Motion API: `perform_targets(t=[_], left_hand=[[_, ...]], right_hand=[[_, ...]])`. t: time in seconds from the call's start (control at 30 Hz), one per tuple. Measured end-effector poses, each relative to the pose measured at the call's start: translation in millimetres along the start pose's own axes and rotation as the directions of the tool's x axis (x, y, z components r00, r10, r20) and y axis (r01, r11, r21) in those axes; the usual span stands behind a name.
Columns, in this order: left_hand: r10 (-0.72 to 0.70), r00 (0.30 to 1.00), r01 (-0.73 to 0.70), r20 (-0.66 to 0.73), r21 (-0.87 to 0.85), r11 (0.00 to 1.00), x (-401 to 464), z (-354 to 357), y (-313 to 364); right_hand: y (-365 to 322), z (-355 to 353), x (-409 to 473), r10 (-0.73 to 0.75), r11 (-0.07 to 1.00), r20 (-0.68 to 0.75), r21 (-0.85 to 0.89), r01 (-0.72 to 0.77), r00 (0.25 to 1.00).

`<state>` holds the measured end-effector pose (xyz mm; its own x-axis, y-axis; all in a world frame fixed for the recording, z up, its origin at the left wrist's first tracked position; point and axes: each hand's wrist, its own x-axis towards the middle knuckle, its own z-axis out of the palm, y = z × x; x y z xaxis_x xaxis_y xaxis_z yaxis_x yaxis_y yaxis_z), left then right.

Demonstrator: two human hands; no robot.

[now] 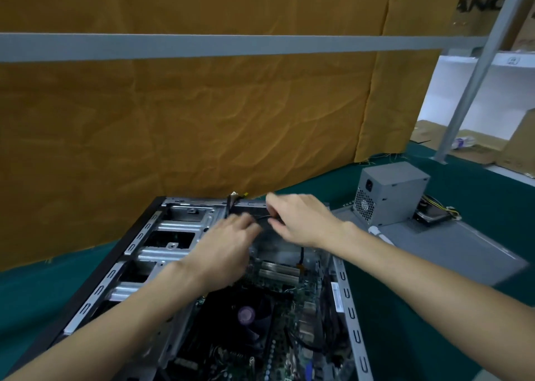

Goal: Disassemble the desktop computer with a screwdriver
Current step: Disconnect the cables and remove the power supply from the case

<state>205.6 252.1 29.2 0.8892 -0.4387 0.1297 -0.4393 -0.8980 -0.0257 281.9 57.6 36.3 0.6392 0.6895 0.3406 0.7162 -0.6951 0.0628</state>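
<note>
An open desktop computer case (136, 247) lies on its side on the green table, its motherboard (301, 320) and black CPU fan (249, 317) exposed. Both hands reach into its far end. My left hand (223, 247) is curled around a black cable (262, 218) near the top of the case. My right hand (298, 221) pinches the same cable just to the right. The cable runs down behind my right hand to the board near the card slots (278, 270). Both hands are blurred. No screwdriver is in sight.
A grey power supply (390, 192) with loose wires stands on the removed grey side panel (451, 250) to the right. A hard drive (432, 217) lies beside it. A brown paper backdrop and grey rail stand behind. Cardboard boxes sit on shelves far right.
</note>
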Motion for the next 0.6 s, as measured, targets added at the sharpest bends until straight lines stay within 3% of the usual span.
perform_targets(t=[0.1, 0.23, 0.33, 0.43, 0.5, 0.6], left_hand=[[0.113, 0.96, -0.068, 0.258, -0.177, 0.982, 10, -3, 19], [0.156, 0.803, 0.017, 0.575, -0.284, 0.959, 9, 2, 28], [0.178, 0.724, 0.047, 0.666, -0.305, 0.951, 2, 2, 21], [0.195, 0.68, 0.06, 0.707, -0.319, 0.946, -1, 1, 18], [0.205, 0.663, 0.036, 0.72, -0.304, 0.952, 1, 2, 19], [0.197, 0.648, 0.046, 0.736, -0.296, 0.954, 3, 0, 17]], right_hand=[[-3, -1, -14, 0.101, 0.983, 0.359, -0.18, -0.037, 0.928], [-9, 6, -7, 0.112, 0.956, 0.552, -0.288, 0.063, 0.827], [-9, 12, 6, 0.111, 0.952, 0.645, -0.288, 0.105, 0.756], [-9, 27, 8, 0.185, 0.946, 0.757, -0.31, 0.095, 0.627], [-7, 34, 9, 0.182, 0.948, 0.76, -0.304, 0.094, 0.624], [-4, 34, 17, 0.142, 0.963, 0.695, -0.262, 0.064, 0.705]])
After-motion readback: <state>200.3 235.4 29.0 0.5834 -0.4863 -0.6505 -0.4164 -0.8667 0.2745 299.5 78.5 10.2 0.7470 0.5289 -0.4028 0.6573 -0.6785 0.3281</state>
